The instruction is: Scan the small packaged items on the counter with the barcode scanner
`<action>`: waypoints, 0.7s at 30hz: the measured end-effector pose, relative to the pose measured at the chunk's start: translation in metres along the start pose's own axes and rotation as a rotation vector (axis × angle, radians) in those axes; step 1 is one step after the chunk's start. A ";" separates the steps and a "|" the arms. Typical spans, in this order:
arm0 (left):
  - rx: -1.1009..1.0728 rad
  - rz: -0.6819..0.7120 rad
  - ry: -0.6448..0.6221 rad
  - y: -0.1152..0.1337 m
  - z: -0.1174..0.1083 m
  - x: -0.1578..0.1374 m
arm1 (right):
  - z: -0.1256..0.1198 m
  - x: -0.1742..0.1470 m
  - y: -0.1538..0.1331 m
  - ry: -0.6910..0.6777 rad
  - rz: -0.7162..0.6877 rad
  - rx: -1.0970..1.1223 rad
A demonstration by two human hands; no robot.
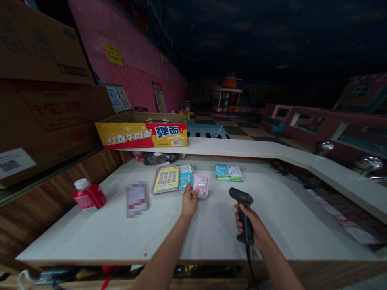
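Note:
My right hand (pixel 252 225) is wrapped round the grip of a black barcode scanner (pixel 241 196), held above the white desk with its cable trailing down over the front edge. At the middle of the desk, my left hand (pixel 190 199) pinches the lower left corner of a pink packet (pixel 201 184). Just behind those fingers lie blue-and-green packets (pixel 185 177), partly covered by my hand. A yellow sheet printed with codes (pixel 168 177) rests against them on the left. Farther right, another small stack of blue-and-green packets (pixel 229 172) lies flat.
A red bottle with a white cap (pixel 89 196) stands at the left, beside a blurred-out small item (pixel 137 199). On the raised white ledge (pixel 236 147) sits an open noodle carton (pixel 142 133). Large cardboard boxes (pixel 51 129) are piled at far left.

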State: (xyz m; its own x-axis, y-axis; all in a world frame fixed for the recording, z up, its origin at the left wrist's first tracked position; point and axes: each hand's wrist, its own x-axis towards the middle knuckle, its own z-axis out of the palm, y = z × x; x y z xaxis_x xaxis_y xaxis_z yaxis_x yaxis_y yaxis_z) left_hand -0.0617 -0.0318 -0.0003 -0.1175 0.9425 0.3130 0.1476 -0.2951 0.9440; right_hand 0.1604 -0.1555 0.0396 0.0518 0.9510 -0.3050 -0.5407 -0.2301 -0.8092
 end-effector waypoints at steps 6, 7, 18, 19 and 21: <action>-0.047 0.055 -0.041 0.007 0.000 -0.001 | -0.029 0.038 -0.015 -0.047 0.024 0.284; -0.056 0.053 -0.039 0.008 0.000 -0.002 | -0.033 0.042 -0.014 -0.071 0.022 0.326; -0.389 -0.254 -0.059 0.017 0.073 0.028 | -0.045 0.055 -0.004 -0.159 0.036 0.534; -0.426 -0.278 -0.075 0.019 0.086 0.036 | -0.045 0.056 -0.005 -0.155 0.038 0.545; -0.445 -0.333 -0.093 0.025 0.112 0.053 | -0.044 0.058 -0.005 -0.151 0.048 0.563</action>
State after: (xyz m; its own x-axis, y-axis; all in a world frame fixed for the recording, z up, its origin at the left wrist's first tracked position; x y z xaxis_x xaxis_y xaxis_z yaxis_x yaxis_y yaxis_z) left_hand 0.0456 0.0284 0.0277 0.0028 1.0000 -0.0011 -0.3132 0.0019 0.9497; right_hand 0.2031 -0.1089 0.0036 -0.0819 0.9706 -0.2264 -0.9047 -0.1677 -0.3917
